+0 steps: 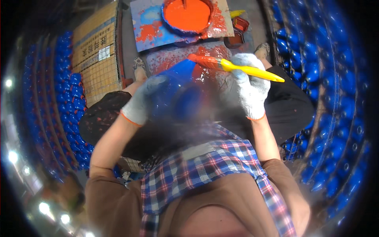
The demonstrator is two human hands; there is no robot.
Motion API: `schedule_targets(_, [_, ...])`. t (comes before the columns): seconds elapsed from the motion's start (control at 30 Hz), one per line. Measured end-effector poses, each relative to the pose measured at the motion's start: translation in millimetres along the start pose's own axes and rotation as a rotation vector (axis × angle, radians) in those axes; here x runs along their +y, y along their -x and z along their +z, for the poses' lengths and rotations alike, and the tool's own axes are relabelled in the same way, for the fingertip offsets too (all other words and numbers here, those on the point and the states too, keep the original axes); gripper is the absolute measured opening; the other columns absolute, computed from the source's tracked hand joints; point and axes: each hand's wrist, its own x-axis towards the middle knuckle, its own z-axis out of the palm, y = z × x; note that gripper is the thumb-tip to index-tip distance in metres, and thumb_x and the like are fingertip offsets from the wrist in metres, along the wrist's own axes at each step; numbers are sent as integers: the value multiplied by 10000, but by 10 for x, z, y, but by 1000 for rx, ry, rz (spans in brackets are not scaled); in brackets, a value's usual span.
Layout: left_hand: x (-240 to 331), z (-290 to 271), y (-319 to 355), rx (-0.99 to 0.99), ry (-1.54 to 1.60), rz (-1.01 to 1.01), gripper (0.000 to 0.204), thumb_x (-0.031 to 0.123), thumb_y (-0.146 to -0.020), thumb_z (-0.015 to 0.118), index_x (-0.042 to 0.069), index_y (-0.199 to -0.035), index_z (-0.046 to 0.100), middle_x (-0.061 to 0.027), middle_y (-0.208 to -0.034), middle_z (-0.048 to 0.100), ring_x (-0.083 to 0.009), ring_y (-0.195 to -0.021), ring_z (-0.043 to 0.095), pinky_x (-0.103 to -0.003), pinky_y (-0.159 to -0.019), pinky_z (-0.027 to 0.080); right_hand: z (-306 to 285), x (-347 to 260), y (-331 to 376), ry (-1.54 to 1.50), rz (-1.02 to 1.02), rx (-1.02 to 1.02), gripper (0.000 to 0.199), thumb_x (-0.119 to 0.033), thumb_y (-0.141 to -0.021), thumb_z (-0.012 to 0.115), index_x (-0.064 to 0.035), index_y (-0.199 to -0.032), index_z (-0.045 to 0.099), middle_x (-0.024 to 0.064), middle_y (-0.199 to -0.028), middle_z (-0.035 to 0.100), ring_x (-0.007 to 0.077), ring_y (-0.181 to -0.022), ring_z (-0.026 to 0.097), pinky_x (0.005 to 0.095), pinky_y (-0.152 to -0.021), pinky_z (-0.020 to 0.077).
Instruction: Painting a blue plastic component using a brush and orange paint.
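Note:
My left hand [143, 98], in a white glove with an orange cuff edge, is closed on the side of a glossy blue cone-shaped piece [175, 79]. A blurred smear in the picture hides its lower part, so its exact kind cannot be made out. Gripped in my gloved right hand [252, 89] is a paintbrush [252, 71] with a yellow handle. Its orange-red bristles meet the tip of the blue piece, which is red there. Beyond my hands, a round tub of orange paint [185, 17] rests on a paint-spattered board [148, 33].
Racks of glossy blue pieces stand at left [73, 91] and right [335, 130]. A cardboard box [94, 59] behind wire mesh is at left. Small dark red containers [237, 39] sit right of the board. A spattered surface [162, 61] lies between my feet.

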Motion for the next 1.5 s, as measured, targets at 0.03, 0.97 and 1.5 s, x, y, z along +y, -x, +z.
schedule_targets(0.03, [-57, 199, 25, 68, -229, 155, 640, 419, -852, 628, -27, -1290, 491, -192, -1207, 603, -300, -1119, 598, -442, -986, 486, -19, 21, 6, -4, -10, -1, 202, 46, -854, 619, 6, -1051, 593, 76, -999, 613, 145, -859, 609, 250, -774, 490])
schedule_targets(0.97, [233, 279, -398, -53, 179, 3, 680, 583, -940, 387, 91, -1409, 386, -164, -1336, 512, -317, -1047, 639, -467, -691, 605, -137, -80, -647, 119, 212, 224, 259, -144, -883, 675, 25, -1075, 642, 63, -856, 671, 103, -725, 614, 225, -658, 495])
schedule_targets(1.5, [193, -8, -98, 108, 236, -5, 765, 461, -824, 671, 95, -1421, 362, -128, -1305, 536, -255, -1117, 592, -401, -892, 543, 150, 767, -1329, 918, -134, -37, 371, -400, -846, 666, -54, -751, 575, 134, -689, 567, 304, -646, 580, 397, -614, 455])
